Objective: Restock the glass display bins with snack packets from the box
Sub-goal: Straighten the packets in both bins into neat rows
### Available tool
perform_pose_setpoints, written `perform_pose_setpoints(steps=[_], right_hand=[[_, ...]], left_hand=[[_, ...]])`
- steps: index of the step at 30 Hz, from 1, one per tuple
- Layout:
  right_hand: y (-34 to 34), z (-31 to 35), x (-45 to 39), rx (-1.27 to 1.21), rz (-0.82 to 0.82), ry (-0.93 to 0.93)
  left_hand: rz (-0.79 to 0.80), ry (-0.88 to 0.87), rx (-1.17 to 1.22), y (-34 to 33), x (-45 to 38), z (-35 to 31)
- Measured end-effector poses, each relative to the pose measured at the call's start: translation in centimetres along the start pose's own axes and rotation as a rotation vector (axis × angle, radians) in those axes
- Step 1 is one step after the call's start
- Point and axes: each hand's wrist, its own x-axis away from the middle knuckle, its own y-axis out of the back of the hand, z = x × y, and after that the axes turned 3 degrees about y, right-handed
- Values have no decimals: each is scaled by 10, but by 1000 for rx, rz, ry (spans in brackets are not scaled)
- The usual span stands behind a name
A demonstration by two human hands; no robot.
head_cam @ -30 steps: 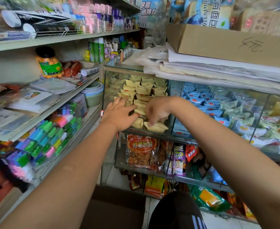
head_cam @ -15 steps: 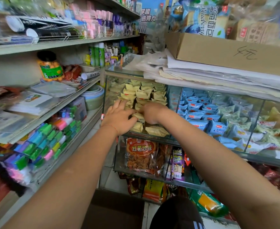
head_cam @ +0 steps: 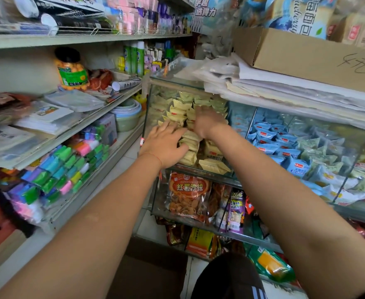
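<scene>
The leftmost glass bin (head_cam: 198,172) is filled with pale yellow snack packets (head_cam: 212,165). My left hand (head_cam: 165,145) lies flat on the front packets, fingers spread and pointing right. Deeper in the same bin, my right hand (head_cam: 208,121) presses on the packets with its fingers reaching up the pile; it is blurred. Neither hand plainly holds a packet. A brown cardboard box (head_cam: 149,268) sits low on the floor between my arms, its inside hidden.
Bins to the right hold blue packets (head_cam: 272,145) and pale green packets (head_cam: 319,147). Lower glass shelves carry orange chip bags (head_cam: 189,197). Another cardboard box (head_cam: 306,55) rests on stacked bags above the bins. Shelves of stationery (head_cam: 54,169) run along the left.
My right hand has moved up and farther back into the yellow-packet bin. My left hand stays on the front packets, shifted slightly right.
</scene>
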Motion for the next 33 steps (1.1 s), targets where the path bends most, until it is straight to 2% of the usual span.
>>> perform_pose_setpoints(steps=[3,8,12,18,23,29,33], right_hand=[[-14,3,-6,-22,107,36],[1,8,-36,-95,-111,-45],[-25,7,-46,-110,66,-6],[-3,0,-71,-117,-158,-152],[-30,-6,-83,-164,57,-191],[-10,-14,-100,-142,-84,-236],[-30,-9,-106,-149,74,-197]], left_hand=[[-33,-4,-4,-1,1,0],[-44,-3,15,0,2,1],[-37,-6,14,0,1,0],[-49,-1,10,1,2,-1],[-57,-10,7,-1,1,2],[-70,-7,13,-2,0,1],[-96,-29,-1,-2,0,1]])
